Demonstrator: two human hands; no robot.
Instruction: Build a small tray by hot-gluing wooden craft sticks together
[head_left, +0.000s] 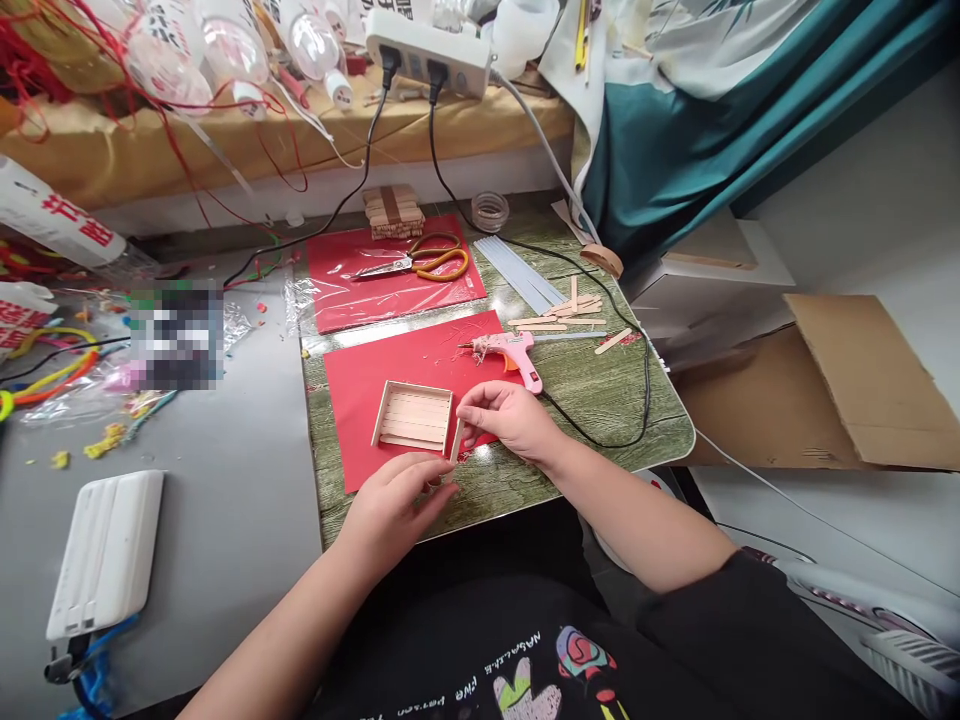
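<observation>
The right hand [501, 414] pinches a stick [456, 442] mid-frame, beside the tray [412, 416]; the left hand [401, 500] meets its lower end, grip unclear. Probably light, stiff, snappable: best held gently by the ends.

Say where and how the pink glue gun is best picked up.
Probably by the handle, coming from the near right: the pink glue gun lies on its side, its handle slanting back that way, its nozzle pointing left, clear of that grip. The nearby right hand holds a wooden strip.
</observation>
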